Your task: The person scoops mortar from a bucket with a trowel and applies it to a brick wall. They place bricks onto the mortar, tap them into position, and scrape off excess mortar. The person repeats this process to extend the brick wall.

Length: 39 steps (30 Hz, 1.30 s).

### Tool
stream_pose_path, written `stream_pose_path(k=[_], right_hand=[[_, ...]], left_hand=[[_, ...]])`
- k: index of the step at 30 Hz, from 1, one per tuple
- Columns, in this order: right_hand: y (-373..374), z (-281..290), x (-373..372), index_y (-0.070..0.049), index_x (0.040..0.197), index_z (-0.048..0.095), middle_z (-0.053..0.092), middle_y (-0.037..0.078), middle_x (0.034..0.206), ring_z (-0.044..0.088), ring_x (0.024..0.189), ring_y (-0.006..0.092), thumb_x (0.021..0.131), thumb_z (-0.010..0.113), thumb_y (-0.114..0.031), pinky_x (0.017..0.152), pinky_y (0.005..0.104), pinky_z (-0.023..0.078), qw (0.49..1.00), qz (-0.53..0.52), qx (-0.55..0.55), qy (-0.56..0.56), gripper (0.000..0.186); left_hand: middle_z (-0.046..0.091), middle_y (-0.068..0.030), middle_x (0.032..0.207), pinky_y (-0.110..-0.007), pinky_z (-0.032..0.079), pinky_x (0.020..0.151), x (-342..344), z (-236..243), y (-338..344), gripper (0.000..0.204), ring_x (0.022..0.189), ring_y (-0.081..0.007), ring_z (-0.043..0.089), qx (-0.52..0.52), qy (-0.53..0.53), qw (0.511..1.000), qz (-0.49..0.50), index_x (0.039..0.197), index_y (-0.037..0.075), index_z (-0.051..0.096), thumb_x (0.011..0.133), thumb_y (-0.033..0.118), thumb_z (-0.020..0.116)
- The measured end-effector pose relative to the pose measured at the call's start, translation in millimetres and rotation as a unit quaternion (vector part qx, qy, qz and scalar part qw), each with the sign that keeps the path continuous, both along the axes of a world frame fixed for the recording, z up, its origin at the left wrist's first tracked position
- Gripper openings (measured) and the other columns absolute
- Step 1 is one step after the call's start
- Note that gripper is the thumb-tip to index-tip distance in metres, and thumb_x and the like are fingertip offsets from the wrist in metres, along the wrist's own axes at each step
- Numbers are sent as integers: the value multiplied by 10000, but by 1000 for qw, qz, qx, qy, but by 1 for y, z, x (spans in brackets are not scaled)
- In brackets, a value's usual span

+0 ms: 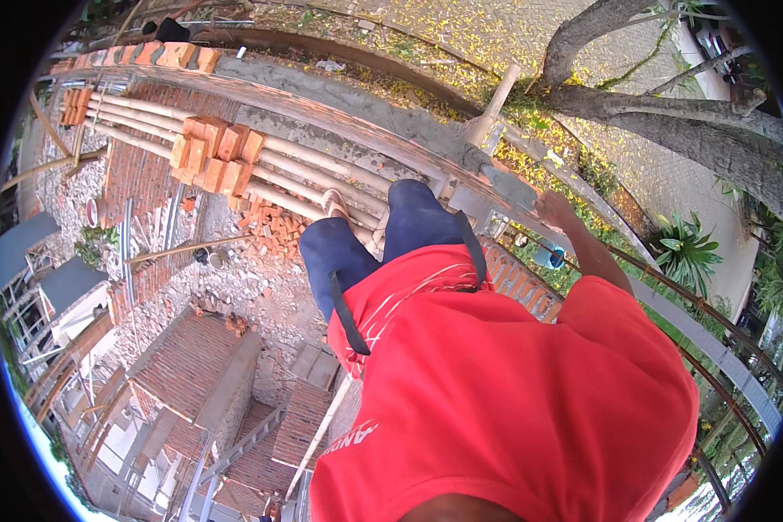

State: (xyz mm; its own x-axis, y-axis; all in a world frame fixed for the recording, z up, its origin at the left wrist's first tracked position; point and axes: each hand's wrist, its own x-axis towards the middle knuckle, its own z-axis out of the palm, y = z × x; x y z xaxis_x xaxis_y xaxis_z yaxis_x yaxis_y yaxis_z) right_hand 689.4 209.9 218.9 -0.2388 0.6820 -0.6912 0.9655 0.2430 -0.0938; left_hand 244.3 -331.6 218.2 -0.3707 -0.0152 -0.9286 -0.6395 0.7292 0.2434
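My right hand is at the top of a long brick wall, beside grey wet mortar spread along it. Its fingers look curled; a flat grey patch lies just ahead of them, and I cannot tell whether it is a tool blade or mortar. My left hand is out of sight. Bricks stand in a row on the wall's far left stretch. Below my knees run bamboo poles, with a sandalled foot on them. A stack of orange bricks sits on the poles to the left.
Far down on the left are rubble, loose broken bricks and lower brick walls. An upright bamboo post rises by the wall. Tree branches reach in at the right. A blue bucket is below my right arm.
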Motion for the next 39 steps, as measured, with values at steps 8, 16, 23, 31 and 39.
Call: stream_pose_path(k=[8,16,23,31,39], right_hand=[[89,18,-91,68,949,723,727,296,969,741,941,422,933,621,-301,834,509,564,984,-57,-60,157,384],[184,-58,-252,67,880,721,719,225,777,716,740,371,801,640,-199,666,494,550,988,70,-113,78,289],[156,-80,-143,77,949,739,751,260,935,756,840,335,776,676,-204,673,470,563,988,88,-127,25,336],[99,-35,-49,16,1075,758,770,229,1060,758,978,385,842,678,-232,808,476,593,986,-35,-137,-92,350],[31,35,-48,-29,1155,637,691,247,1084,662,994,457,873,741,-205,887,517,527,978,-75,139,140,348]], left_hand=[[175,-172,1744,-513,214,1243,-28,17,7,955,1579,-317,222,-13,4,999,-33,1683,111,174,1011,741,426],[184,-172,1742,-528,224,1235,-39,36,3,947,1568,-328,241,-39,11,999,-35,1681,107,181,1015,734,426],[192,-173,1740,-541,233,1228,-56,36,15,940,1559,-337,258,-31,7,998,-56,1679,103,187,1018,728,427],[201,-174,1738,-557,243,1220,-74,26,35,933,1548,-349,278,5,4,996,-90,1677,99,195,1022,721,428],[210,-175,1736,-572,253,1212,-74,35,-5,926,1538,-360,297,13,78,997,14,1674,95,202,1025,715,429]])
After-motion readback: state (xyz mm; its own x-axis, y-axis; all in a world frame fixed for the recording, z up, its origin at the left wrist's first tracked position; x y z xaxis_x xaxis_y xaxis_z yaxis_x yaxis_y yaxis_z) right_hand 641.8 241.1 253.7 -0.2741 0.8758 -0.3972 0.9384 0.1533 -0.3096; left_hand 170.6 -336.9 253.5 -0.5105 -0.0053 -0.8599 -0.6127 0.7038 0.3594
